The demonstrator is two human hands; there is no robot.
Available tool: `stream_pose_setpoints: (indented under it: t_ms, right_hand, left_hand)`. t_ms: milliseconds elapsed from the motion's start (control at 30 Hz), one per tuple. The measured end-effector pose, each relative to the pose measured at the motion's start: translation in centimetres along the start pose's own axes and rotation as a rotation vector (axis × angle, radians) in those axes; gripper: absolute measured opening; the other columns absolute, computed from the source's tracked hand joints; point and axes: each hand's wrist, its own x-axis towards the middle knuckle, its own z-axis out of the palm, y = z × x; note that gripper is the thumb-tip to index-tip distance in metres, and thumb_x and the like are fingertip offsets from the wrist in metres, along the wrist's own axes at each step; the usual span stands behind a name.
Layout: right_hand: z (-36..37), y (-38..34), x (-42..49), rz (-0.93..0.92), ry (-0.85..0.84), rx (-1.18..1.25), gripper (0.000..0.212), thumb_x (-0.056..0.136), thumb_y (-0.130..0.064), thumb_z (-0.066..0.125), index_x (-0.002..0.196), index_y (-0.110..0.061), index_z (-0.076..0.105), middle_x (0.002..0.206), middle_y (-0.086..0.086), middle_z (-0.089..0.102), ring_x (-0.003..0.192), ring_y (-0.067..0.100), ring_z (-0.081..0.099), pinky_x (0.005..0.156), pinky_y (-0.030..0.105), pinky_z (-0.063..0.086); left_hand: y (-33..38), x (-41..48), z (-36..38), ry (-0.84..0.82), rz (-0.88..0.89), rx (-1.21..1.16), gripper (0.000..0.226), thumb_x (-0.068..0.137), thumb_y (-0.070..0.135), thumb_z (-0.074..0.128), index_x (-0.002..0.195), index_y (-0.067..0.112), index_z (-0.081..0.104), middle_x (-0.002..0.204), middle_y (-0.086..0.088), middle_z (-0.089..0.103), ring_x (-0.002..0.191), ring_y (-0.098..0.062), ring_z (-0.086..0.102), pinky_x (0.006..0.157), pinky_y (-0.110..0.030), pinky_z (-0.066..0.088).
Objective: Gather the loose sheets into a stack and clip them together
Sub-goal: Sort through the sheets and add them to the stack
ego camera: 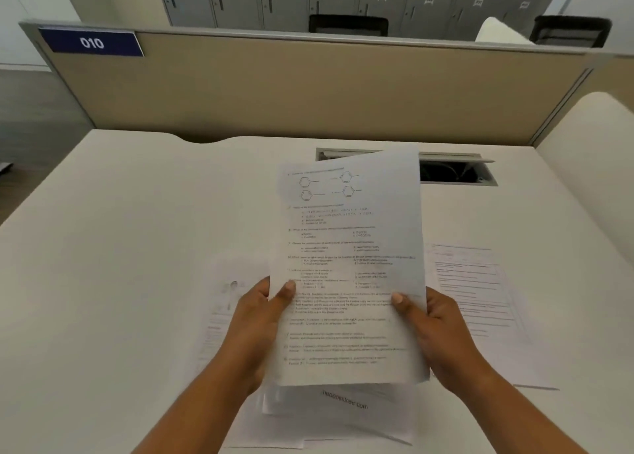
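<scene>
I hold a stack of printed sheets upright above the white desk, its top page showing chemistry questions and ring diagrams. My left hand grips the stack's left edge, thumb on the front. My right hand grips the right edge the same way. More loose sheets lie flat on the desk under the stack. One sheet lies to the right and another lies to the left, partly hidden by my left hand. No clip is visible.
A beige partition with a blue "010" label closes the desk's far side. An open cable hatch sits in the desk behind the stack. Grey lockers and black chair backs stand beyond the partition.
</scene>
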Motion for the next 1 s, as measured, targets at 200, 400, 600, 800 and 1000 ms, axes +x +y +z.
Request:
stream_pose_setpoints:
  t_ms: [200, 400, 600, 800, 1000]
  right_hand:
    - [-1.0, 0.2, -0.7, 0.086, -0.100, -0.018, 0.027, 0.090, -0.029, 0.061, 0.109, -0.014, 0.072, 0.103, 0.007, 0.078, 0.092, 0.028, 0.075, 0.083, 0.048, 0.059]
    - [-7.0, 2.0, 1.9, 0.090, 0.144, -0.310, 0.050, 0.083, -0.058, 0.057, 0.115, -0.022, 0.070, 0.118, -0.001, 0.072, 0.110, 0.016, 0.065, 0.098, 0.038, 0.049]
    - [-16.1, 6.6, 4.1, 0.423, 0.532, -0.972, 0.076, 0.078, -0.057, 0.069, 0.127, 0.000, 0.057, 0.127, 0.022, 0.059, 0.113, 0.042, 0.058, 0.095, 0.047, 0.049]
    - [-18.2, 8.5, 4.2, 0.594, 0.529, -1.070, 0.077, 0.057, -0.062, 0.081, 0.103, -0.006, 0.054, 0.112, 0.020, 0.056, 0.104, 0.041, 0.057, 0.080, 0.044, 0.049]
    - [-19.4, 8.3, 3.9, 0.491, 0.583, -0.842, 0.056, 0.069, -0.029, 0.087, 0.105, 0.006, 0.062, 0.101, 0.022, 0.067, 0.091, 0.039, 0.063, 0.075, 0.041, 0.051]
  left_hand:
    - [-0.9, -0.5, -0.2, 0.003, 0.008, 0.011, 0.021, 0.099, 0.025, 0.058, 0.116, 0.020, 0.069, 0.106, -0.005, 0.080, 0.093, -0.029, 0.078, 0.085, -0.055, 0.061]
    - [-1.1, -0.5, -1.3, 0.093, 0.035, 0.023, 0.018, 0.098, 0.024, 0.059, 0.109, 0.017, 0.072, 0.098, -0.010, 0.081, 0.084, -0.034, 0.079, 0.078, -0.052, 0.062]
    - [-1.3, -0.3, -3.3, 0.133, 0.026, 0.020, 0.019, 0.099, 0.023, 0.058, 0.111, 0.018, 0.071, 0.099, -0.009, 0.081, 0.084, -0.034, 0.079, 0.077, -0.052, 0.062]
    - [-1.7, -0.2, -4.0, 0.167, 0.033, 0.017, 0.019, 0.098, 0.024, 0.058, 0.112, 0.020, 0.071, 0.099, -0.005, 0.081, 0.080, -0.030, 0.079, 0.071, -0.048, 0.063]
    - [-2.1, -0.1, -4.1, 0.168, 0.025, 0.006, 0.020, 0.098, 0.025, 0.059, 0.112, 0.020, 0.071, 0.102, -0.006, 0.081, 0.082, -0.032, 0.079, 0.074, -0.051, 0.062]
